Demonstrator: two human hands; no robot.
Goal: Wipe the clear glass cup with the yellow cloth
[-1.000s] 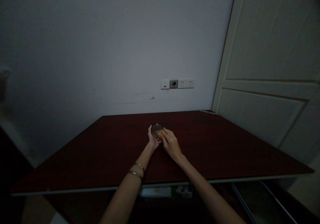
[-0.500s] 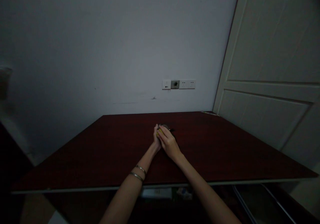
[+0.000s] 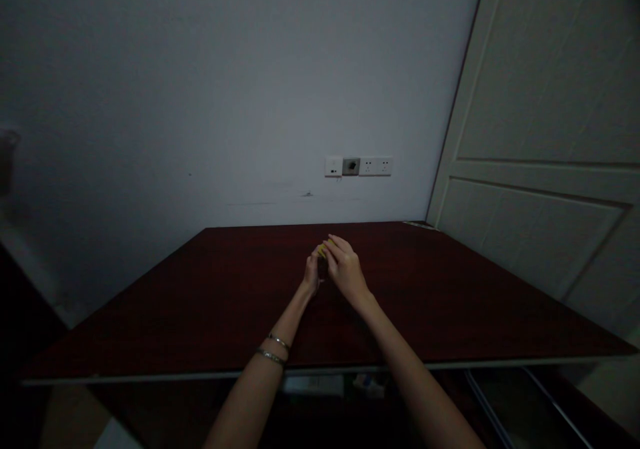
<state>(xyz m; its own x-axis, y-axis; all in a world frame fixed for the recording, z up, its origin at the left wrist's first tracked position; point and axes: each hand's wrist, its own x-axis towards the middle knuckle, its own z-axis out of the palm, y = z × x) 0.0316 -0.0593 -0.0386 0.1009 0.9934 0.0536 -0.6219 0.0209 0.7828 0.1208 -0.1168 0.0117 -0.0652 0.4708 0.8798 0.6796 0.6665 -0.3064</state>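
Note:
Both my hands meet at the middle of a dark red table (image 3: 210,302). My left hand (image 3: 312,274) is curled round a small object that is now almost hidden between the hands; earlier it showed as a small round glass dish. My right hand (image 3: 344,267) is closed over it from the right, its fingers pressing a small yellow thing (image 3: 322,251) against the top. Two thin bracelets (image 3: 273,349) sit on my left wrist.
A pale wall stands behind the table with a row of sockets (image 3: 359,166). A white panelled door (image 3: 545,169) is at the right. Below the table's near edge lie a few dim items (image 3: 320,385) and a dark frame (image 3: 520,402).
The glass dish was visible between my hands a second ago; my hands have closed over it and lifted slightly towards the wall, so it is now hidden.

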